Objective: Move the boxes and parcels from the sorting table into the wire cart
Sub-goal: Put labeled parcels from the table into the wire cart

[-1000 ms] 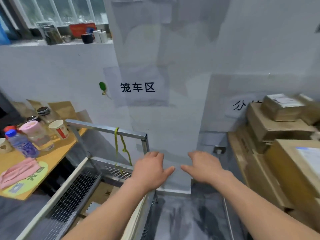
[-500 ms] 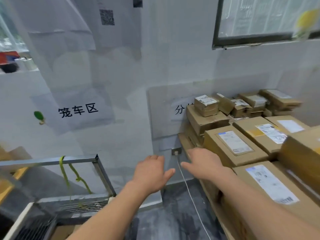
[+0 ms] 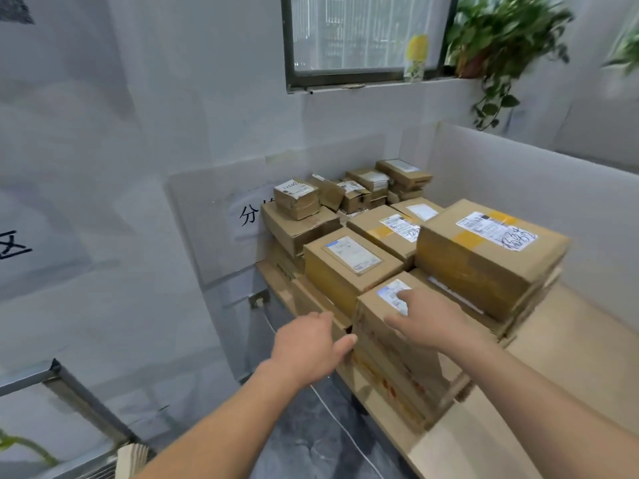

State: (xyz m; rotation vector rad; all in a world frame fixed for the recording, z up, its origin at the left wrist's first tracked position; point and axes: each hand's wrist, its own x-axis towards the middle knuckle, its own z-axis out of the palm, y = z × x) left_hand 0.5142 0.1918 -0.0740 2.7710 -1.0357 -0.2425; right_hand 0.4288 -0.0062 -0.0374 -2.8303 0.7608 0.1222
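Observation:
Several brown cardboard boxes with white labels are stacked on the light wooden sorting table. The nearest box stands at the table's front left corner. My right hand hovers open over that box's top, its fingers spread above the label. My left hand is open beside the box's left face, thumb close to its edge. A large box sits just right of it, and a medium box lies behind it. The wire cart's metal corner shows at the lower left.
Small parcels pile up at the back against the wall. A white partition borders the table's far right. A white cable runs across the grey floor. A window and a potted plant are above.
My view has swung right from the wire cart to the sorting table. Both hands have reached out from mid-air to the nearest box, the right one now over its top.

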